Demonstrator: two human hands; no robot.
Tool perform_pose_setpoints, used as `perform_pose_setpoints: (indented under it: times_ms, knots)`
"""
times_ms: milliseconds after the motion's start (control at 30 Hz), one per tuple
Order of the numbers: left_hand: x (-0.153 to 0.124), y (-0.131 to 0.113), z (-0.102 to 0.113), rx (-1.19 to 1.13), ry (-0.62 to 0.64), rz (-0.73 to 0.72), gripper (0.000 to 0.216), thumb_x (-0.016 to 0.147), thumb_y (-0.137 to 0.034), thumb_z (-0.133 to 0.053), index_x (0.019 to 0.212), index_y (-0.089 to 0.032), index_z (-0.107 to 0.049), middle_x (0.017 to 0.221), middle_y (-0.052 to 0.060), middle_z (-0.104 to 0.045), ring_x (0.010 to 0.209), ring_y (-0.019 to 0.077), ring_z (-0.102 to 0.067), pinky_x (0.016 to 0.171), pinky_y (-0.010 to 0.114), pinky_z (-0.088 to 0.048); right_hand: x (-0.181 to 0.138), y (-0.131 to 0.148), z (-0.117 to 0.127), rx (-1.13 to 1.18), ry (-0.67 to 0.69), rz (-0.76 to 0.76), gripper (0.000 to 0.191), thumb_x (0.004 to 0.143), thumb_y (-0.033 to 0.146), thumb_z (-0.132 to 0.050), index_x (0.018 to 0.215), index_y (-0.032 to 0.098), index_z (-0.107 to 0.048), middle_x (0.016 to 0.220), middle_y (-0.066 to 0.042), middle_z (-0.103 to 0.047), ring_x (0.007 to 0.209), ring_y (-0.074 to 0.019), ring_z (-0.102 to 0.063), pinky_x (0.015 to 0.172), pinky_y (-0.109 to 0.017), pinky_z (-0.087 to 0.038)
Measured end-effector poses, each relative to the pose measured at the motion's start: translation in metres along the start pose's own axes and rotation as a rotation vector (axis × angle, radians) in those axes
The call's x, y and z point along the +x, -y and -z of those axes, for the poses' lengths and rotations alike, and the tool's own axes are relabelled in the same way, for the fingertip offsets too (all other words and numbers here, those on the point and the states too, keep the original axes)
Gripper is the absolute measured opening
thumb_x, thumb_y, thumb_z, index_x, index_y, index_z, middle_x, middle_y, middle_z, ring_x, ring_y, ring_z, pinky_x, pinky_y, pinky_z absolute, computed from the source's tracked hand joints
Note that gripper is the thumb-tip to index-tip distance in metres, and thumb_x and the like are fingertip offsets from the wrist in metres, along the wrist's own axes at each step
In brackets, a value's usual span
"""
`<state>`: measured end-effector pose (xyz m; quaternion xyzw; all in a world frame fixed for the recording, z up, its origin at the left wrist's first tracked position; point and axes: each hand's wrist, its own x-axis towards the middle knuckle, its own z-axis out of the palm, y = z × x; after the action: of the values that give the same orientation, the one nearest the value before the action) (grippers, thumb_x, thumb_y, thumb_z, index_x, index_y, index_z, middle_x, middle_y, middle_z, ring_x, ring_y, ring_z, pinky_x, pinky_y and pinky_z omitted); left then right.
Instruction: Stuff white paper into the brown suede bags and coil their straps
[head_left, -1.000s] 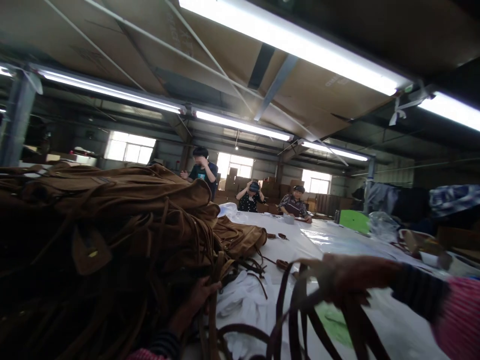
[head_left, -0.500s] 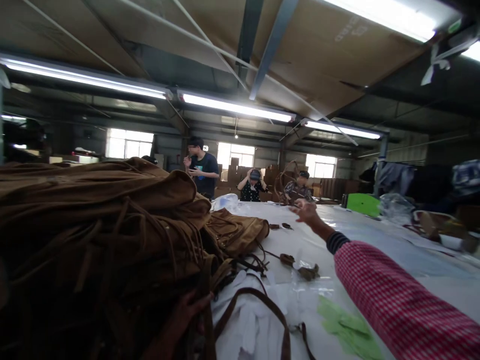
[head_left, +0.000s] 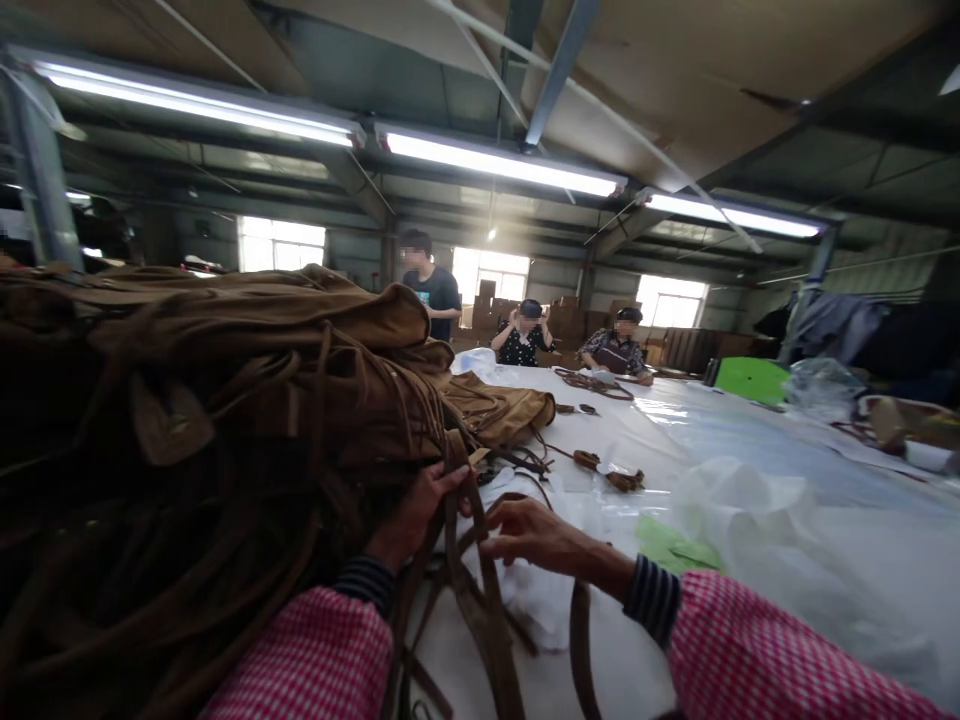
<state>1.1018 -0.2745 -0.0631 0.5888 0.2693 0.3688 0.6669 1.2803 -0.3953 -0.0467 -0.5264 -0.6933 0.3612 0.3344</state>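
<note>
Long brown straps (head_left: 487, 630) hang down in front of me beside the heap of brown canvas bags (head_left: 352, 330). My left hand (head_left: 420, 510) is closed on a strap at the heap's right edge, its thumb lying across the strap. Close by, my right hand (head_left: 544, 540) has bent fingers pinched at the edge of the same strap or one next to it; its fingertips are partly hidden. White cloth or paper-like material (head_left: 544, 600) lies under and behind the straps.
A translucent plastic bag (head_left: 757, 520) and a light green sheet (head_left: 675, 545) lie right of my right hand. Small brown strap pieces (head_left: 622, 478) rest on the white table (head_left: 675, 440). Across it are several people, one seated person (head_left: 619, 345) near coiled straps. A bright green panel (head_left: 750, 380) stands farther right.
My right hand has come back from reaching over the table to the straps. My left hand has risen with a strap. A translucent plastic bag now lies on the right.
</note>
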Motion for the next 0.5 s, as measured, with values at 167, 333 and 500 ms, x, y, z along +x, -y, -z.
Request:
perform_pose_setpoints:
  times_ms: [167, 333, 500]
  knots:
    - [-0.003, -0.011, -0.003, 0.029, 0.065, -0.069, 0.056, 0.073, -0.064, -0.075, 0.094, -0.013, -0.063, 0.077, 0.006, -0.068, 0.055, 0.0137, -0.063, 0.049, 0.021, -0.045, -0.007, 0.007, -0.014, 0.122, -0.028, -0.086, 0.027, 0.084, 0.038, -0.065, 0.07, 0.015, -0.066, 0.061, 0.0, -0.062, 0.054, -0.0108, -0.055, 0.048, -0.021, -0.035]
    - [-0.003, -0.025, -0.006, 0.223, 0.059, -0.154, 0.052, 0.087, -0.06, -0.06, 0.108, -0.012, -0.061, 0.067, 0.001, -0.061, 0.044, 0.0105, -0.051, 0.045, 0.022, -0.04, -0.028, 0.043, 0.021, 0.229, -0.304, -0.148, 0.029, 0.083, 0.043, -0.069, 0.078, 0.016, -0.062, 0.071, -0.002, -0.068, 0.057, -0.0114, -0.059, 0.049, -0.021, -0.04]
    - [-0.008, -0.062, -0.02, 0.603, -0.102, -0.342, 0.033, 0.102, -0.041, -0.045, 0.116, -0.016, -0.061, 0.086, 0.007, -0.067, 0.071, 0.0159, -0.062, 0.064, 0.024, -0.044, -0.043, 0.088, 0.064, 0.337, -0.612, -0.067, 0.031, 0.082, 0.045, -0.07, 0.094, 0.021, -0.055, 0.072, -0.003, -0.071, 0.052, -0.0134, -0.061, 0.041, -0.02, -0.035]
